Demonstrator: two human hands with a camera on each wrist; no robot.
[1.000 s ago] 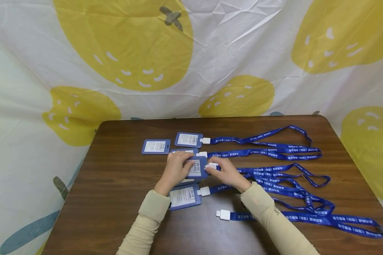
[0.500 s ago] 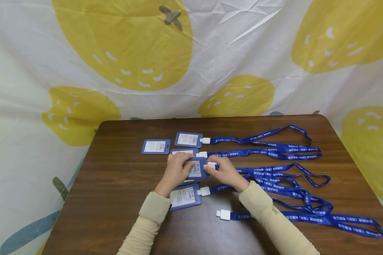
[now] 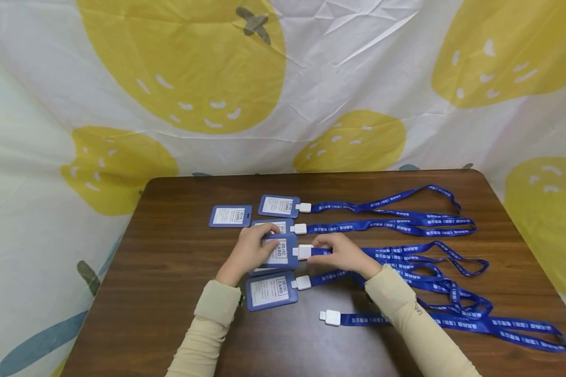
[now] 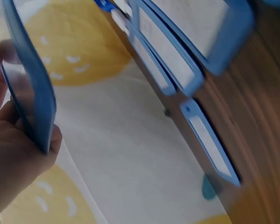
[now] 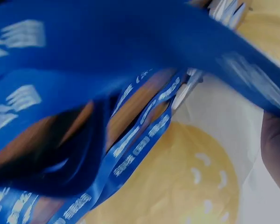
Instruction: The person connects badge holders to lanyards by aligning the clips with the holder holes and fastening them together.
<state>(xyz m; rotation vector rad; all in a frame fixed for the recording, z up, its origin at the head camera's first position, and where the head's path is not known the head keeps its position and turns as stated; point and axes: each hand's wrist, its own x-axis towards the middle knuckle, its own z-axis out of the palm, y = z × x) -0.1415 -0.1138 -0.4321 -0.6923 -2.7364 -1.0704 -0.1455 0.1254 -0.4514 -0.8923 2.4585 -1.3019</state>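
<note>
In the head view my left hand pinches a blue ID badge holder between thumb and fingers, raised above the table. A white lanyard clip meets the holder's right edge, its narrow tab at the slot. Just right of that clip, my right hand pinches the blue printed lanyard between thumb and index finger. The left wrist view shows the held badge holder nearly edge-on. Blurred lanyard strap crosses the right wrist view and runs to the hand at the right edge.
Badge holders with lanyards lie behind and in front of the hands; others are partly covered. One loose badge holder lies at back left. A lanyard with a bare white clip lies in front on the wooden table.
The held badge holder and left hand have moved left and slightly down. My right fingers have slid from the white clip onto the strap, leaving the clip in plain sight at the holder's edge.
</note>
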